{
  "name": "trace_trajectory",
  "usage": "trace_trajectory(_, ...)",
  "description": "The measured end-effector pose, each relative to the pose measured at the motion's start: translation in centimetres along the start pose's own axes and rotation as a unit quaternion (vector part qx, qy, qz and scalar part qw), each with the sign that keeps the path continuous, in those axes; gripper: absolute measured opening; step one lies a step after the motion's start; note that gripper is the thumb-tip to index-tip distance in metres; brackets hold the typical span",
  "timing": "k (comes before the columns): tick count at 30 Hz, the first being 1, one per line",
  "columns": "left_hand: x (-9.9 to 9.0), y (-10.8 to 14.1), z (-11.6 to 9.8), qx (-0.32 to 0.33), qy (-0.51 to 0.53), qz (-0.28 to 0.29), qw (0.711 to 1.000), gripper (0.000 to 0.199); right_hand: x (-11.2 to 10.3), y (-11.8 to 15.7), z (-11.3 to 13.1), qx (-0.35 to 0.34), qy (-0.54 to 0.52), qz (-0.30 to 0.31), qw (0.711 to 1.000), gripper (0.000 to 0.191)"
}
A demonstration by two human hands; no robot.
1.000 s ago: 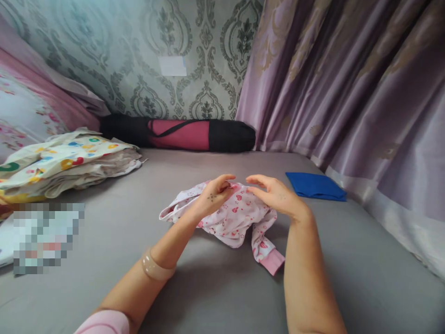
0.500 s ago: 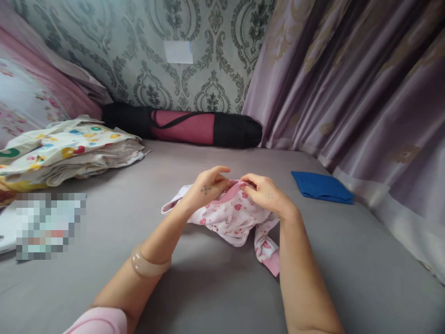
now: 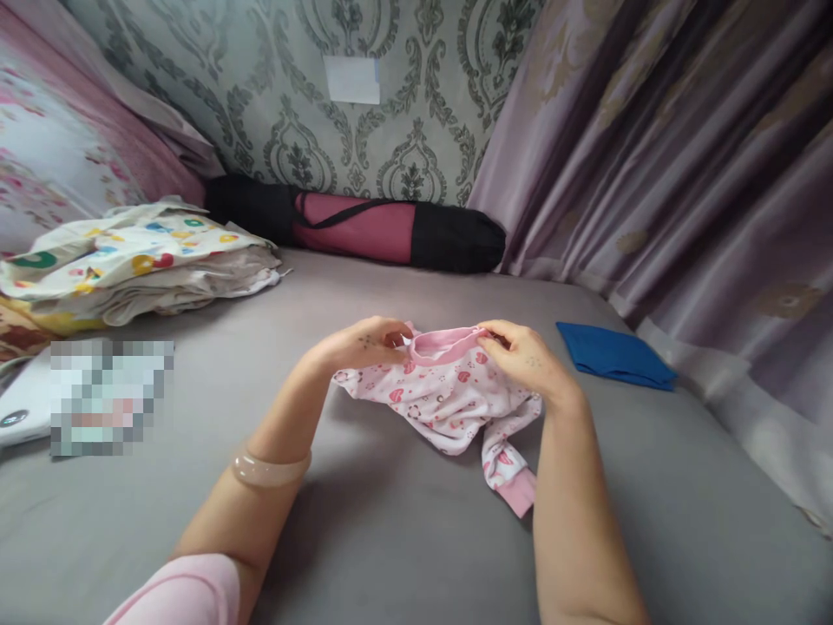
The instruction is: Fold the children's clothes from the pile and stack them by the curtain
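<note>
A small white top (image 3: 442,395) with pink hearts and a pink neckband is raised a little off the grey sheet by its neck. My left hand (image 3: 368,343) pinches the left side of the neckband, and my right hand (image 3: 521,351) pinches its right side. Between them the round neck opening shows. One sleeve with a pink cuff (image 3: 517,493) hangs down beside my right wrist; the other sleeve lies partly behind my left hand. A pale bangle (image 3: 270,469) circles my left forearm.
A folded blue cloth (image 3: 615,354) lies on the grey sheet (image 3: 390,547) at right. At left are a pile of printed fabric (image 3: 149,260) and a white item (image 3: 52,391) beside a blurred-out one. A long black and maroon bag (image 3: 357,227) rests against the wall; curtains (image 3: 651,156) hang at right.
My hands have moved apart along the neckband, and the neck opening is now spread wider and visible. The view has shifted slightly.
</note>
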State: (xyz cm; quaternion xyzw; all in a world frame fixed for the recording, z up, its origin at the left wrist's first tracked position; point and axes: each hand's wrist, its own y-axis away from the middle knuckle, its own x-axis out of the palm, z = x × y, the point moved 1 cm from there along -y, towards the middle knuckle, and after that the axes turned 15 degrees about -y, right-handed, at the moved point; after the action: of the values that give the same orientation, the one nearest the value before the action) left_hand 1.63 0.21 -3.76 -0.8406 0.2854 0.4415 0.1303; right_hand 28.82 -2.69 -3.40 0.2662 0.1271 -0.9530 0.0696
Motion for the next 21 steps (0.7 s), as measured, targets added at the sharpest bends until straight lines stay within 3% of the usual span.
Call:
trace_trajectory(12, 0.52, -0.51, 0.71, -0.005, 0.033, -0.065, 0.997, 0.022, -0.70, -0.03, -0.78, -0.017, 0.002, -0.017, 1.000, 0.023)
trace_trajectory(21, 0.09, -0.40, 0.70, -0.024, 0.013, -0.143, 0.989, 0.028, -0.52, 0.23, -0.53, 0.008, -0.032, -0.014, 0.999, 0.027)
